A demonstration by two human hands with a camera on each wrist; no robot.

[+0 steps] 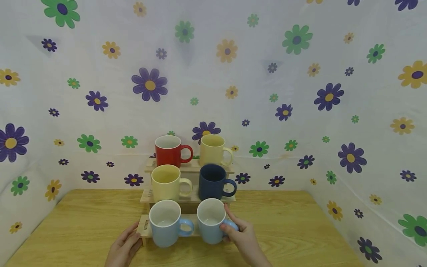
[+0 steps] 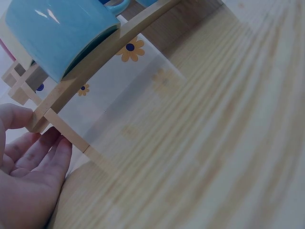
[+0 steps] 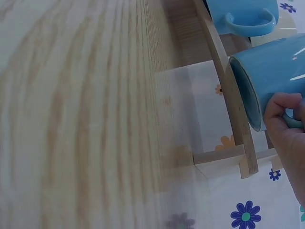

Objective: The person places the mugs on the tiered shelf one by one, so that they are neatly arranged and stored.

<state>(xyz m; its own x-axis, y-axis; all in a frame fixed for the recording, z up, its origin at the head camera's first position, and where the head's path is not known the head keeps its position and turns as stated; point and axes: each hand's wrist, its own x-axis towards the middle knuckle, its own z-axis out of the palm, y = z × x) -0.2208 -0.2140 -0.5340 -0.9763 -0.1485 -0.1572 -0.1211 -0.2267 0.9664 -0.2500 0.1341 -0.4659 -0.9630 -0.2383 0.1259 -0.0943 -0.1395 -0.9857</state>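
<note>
My right hand (image 1: 245, 237) grips the handle of a light blue mug (image 1: 210, 226) with a white inside, at the right of the lowest shelf. In the right wrist view its base sits close to the shelf's front bar; whether they touch I cannot tell. The left hand (image 1: 123, 246) holds the left end of the stepped wooden rack (image 1: 144, 226), thumb on top and fingers below, as the left wrist view shows. Beside the gripped mug stands another light blue mug (image 1: 165, 224), upright on the same shelf with its handle to the right.
On the middle shelf are a pale yellow mug (image 1: 165, 185) and a dark blue mug (image 1: 211, 183). A red mug (image 1: 168, 154) and another pale yellow mug (image 1: 211, 152) occupy the top shelf. Behind the wood-grain table (image 1: 83, 218) hangs a flowered white cloth (image 1: 213, 74).
</note>
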